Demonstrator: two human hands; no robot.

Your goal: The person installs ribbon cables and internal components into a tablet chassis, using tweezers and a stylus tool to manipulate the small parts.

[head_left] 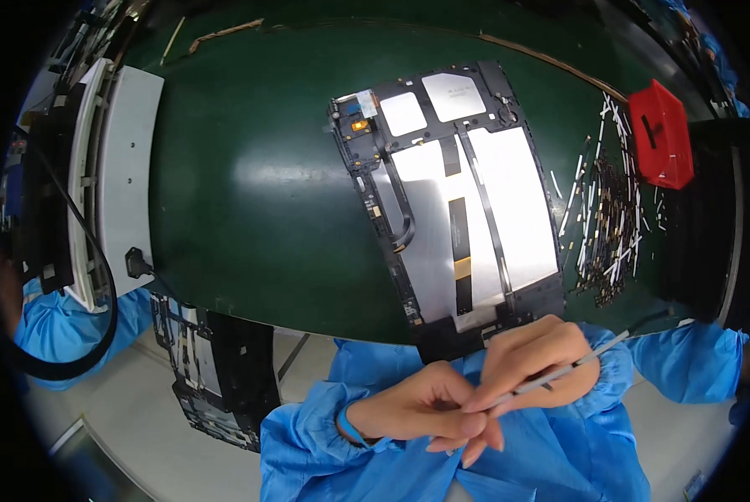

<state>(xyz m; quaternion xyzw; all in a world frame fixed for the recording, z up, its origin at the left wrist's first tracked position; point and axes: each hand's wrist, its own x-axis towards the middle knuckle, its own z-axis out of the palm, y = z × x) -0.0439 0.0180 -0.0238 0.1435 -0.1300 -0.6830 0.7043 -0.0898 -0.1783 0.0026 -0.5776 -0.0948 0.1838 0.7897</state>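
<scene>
My right hand (pixel 542 360) is closed around a slim grey rod-like tool (pixel 588 355); its kind is unclear. The tool slants up to the right past my knuckles. My left hand (pixel 425 408) meets the right fingertips, its thumb and fingers pressed together; what they pinch, if anything, is hidden. Both hands are in front of my body, just off the near table edge. Beyond them an opened black device chassis (pixel 457 243) lies tilted on the green table, its lower end reaching over the edge. It has silver panels, dark ribbon cables and an orange patch near the far left corner.
Right of the chassis lies a pile of thin black and white strips (pixel 611 217). A red bin (pixel 661 138) stands behind it. At the left are a white panel (pixel 128 167) and a black cable (pixel 99 251). More chassis (pixel 216 368) sit below the table edge. Blue-sleeved people flank me.
</scene>
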